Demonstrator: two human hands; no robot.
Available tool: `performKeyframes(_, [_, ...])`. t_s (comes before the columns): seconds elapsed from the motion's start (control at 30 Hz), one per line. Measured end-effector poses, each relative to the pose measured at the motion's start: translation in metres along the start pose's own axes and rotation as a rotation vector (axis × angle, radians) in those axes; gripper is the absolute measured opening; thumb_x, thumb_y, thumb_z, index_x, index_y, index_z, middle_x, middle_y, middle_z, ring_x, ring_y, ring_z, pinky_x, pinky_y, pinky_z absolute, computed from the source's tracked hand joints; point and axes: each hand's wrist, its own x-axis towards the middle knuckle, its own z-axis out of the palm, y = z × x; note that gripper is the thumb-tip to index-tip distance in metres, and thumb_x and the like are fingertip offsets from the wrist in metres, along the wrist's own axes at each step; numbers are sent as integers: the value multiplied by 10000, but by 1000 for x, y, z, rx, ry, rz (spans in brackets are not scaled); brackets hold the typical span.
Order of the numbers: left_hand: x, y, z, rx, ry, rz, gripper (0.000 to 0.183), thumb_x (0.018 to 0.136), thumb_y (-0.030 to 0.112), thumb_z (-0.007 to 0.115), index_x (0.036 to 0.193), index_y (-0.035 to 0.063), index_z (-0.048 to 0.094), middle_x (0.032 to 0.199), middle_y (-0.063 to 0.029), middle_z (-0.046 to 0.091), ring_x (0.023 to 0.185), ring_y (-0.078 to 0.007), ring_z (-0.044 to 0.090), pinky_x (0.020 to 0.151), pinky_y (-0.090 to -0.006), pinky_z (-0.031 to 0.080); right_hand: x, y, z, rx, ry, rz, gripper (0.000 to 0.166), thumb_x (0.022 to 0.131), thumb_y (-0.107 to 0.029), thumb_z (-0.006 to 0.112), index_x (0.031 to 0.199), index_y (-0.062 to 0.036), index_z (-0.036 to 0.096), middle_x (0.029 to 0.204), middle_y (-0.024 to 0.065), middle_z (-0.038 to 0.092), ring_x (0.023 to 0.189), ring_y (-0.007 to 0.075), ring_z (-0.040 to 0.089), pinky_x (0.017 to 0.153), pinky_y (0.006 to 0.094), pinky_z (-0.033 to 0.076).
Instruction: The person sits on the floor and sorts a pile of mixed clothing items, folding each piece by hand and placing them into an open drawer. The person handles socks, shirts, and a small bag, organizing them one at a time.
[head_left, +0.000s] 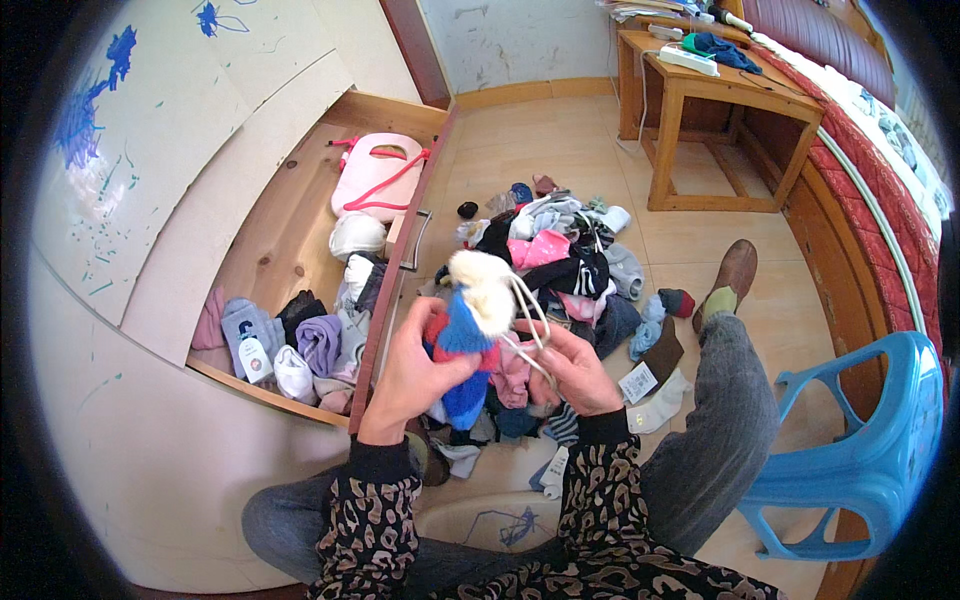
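My left hand (424, 364) grips a knitted bundle (459, 330) in blue and red, with cream fluffy pompoms (484, 289) at its top. White cords (534, 307) hang off it, and my right hand (574, 367) pinches them between thumb and fingers. Beneath and beyond both hands, a heap of mixed socks and small clothes (566, 266) covers the floor. A pink piece (538, 249) and a black one with white stripes (574, 276) lie on top. The bundle hides part of the heap.
An open wooden drawer (259, 217) on the left holds rolled socks (319, 345) and a pink board with red cord (382, 176). A blue plastic stool (847, 442) stands at right. Behind are a wooden table (739, 90) with a power strip (688, 61) and a bed (862, 195).
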Motion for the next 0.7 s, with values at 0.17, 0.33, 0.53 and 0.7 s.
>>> performKeyframes(0.17, [12, -26, 12, 146, 363, -145, 431, 664, 171, 722, 973, -12, 485, 913, -144, 588, 852, -208, 586, 739, -312, 458, 10, 6, 16, -998, 341, -138, 185, 880, -155, 494, 970, -26, 591, 682, 154, 580, 593, 309, 568, 537, 360, 448])
performKeyframes(0.33, [12, -52, 28, 910, 343, 165, 356, 626, 123, 682, 922, 41, 502, 862, -126, 573, 856, -309, 513, 769, -430, 354, -8, -5, 43, -1328, 60, -197, 124, 803, -149, 545, 800, -28, 570, 730, 203, 570, 718, 379, 563, 622, 439, 449])
performKeyframes(0.53, [-9, -63, 52, 716, -218, 545, 348, 631, 21, 599, 961, 131, 591, 928, -44, 588, 963, -246, 492, 908, -396, 321, -12, -32, 25, -1138, 145, -362, 96, 782, -71, 579, 822, 16, 584, 707, 147, 566, 644, 276, 563, 577, 352, 442])
performKeyframes(0.7, [-8, -60, 44, 483, -377, 555, 340, 617, -28, 570, 940, 72, 605, 959, -64, 579, 987, -265, 490, 899, -375, 340, -15, -16, -11, -633, 366, -106, 133, 857, -105, 555, 790, 4, 592, 633, -19, 531, 578, 38, 473, 504, 202, 372])
